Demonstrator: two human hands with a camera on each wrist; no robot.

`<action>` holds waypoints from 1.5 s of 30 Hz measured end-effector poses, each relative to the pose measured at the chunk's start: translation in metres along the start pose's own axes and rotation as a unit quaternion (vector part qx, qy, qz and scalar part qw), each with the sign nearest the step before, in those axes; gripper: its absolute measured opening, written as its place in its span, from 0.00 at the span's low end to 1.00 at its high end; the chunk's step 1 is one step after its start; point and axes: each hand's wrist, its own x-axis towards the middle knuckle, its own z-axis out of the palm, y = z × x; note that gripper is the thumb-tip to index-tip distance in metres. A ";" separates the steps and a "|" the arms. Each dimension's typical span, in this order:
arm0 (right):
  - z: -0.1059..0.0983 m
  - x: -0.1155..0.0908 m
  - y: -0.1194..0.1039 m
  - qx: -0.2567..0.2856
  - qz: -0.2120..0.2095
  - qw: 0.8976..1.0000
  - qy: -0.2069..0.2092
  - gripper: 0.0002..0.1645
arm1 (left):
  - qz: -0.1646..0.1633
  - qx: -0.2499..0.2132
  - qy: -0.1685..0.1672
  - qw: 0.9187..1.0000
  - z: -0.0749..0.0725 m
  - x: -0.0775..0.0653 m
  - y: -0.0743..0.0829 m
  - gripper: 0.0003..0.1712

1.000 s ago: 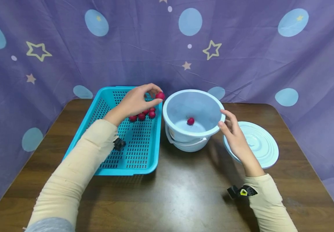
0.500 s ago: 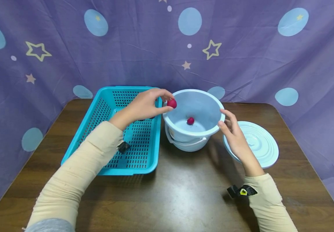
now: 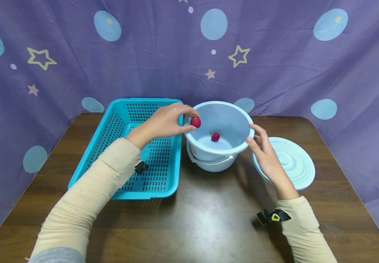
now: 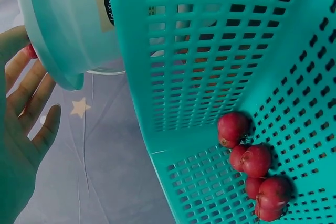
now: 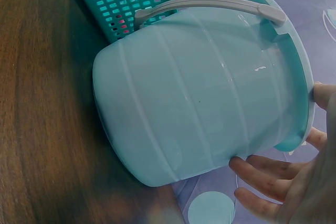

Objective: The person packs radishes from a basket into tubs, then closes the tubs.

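My left hand (image 3: 166,121) pinches a small red radish (image 3: 195,122) between thumb and fingers at the left rim of a pale blue bucket (image 3: 211,166). One radish (image 3: 215,137) lies inside on the bucket's floor. At the bucket's right rim, my right hand (image 3: 264,153) holds on with thumb and index finger, while its other fingers (image 5: 257,177) lie against the outer wall in the right wrist view. Several more radishes (image 4: 257,161) sit clustered in the turquoise basket (image 3: 133,195), seen in the left wrist view; the left hand hides them from the head view.
The basket stands close beside the bucket on its left. A round pale blue lid (image 3: 291,160) lies on the wooden table (image 3: 215,223) to the right. The bucket's handle (image 5: 210,2) hangs down its front. Behind everything is a purple patterned curtain (image 3: 156,54).
My left hand has carried its radish from over the basket's right edge rightward to the bucket's rim, then slightly lower. The right hand has stayed at the bucket.
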 end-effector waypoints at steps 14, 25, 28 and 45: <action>0.001 0.000 0.001 0.002 -0.005 1.000 0.001 0.31 | 0.011 -0.039 0.034 0.999 0.002 -0.005 -0.004 0.17; 0.001 0.000 0.001 0.000 -0.008 1.000 0.002 0.31 | -0.023 -0.066 0.075 0.995 -0.011 -0.015 -0.023 0.13; 0.001 0.000 0.001 0.000 -0.006 1.000 0.001 0.31 | -0.034 -0.064 0.076 0.994 -0.012 -0.020 -0.033 0.14; 0.001 0.000 0.001 0.001 -0.007 1.000 0.003 0.31 | -0.149 -0.076 0.024 0.986 -0.012 -0.045 -0.096 0.22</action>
